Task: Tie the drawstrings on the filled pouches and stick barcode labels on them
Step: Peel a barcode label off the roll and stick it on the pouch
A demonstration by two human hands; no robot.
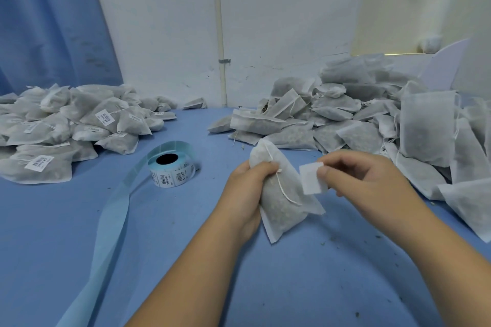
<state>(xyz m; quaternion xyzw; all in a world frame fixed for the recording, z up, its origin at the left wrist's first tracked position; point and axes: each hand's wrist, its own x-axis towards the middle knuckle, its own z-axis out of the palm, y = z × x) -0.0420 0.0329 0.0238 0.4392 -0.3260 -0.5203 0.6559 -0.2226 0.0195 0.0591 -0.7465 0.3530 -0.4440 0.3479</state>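
Gripping tied pouch (pixel 285 194) in left hand (pixel 248 191), right hand (pixel 364 180) pinching label (pixel 312 178)

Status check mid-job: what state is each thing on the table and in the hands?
Held pouch: filled, neck drawn shut, no label showing.
Left hand: grips that pouch.
Loose label: peeled, blank side showing.
Right hand: pinches that label.
Label roll: lying flat, backing strip trailing.
Left pile: pouches labelled.
Right pile: no labels showing.
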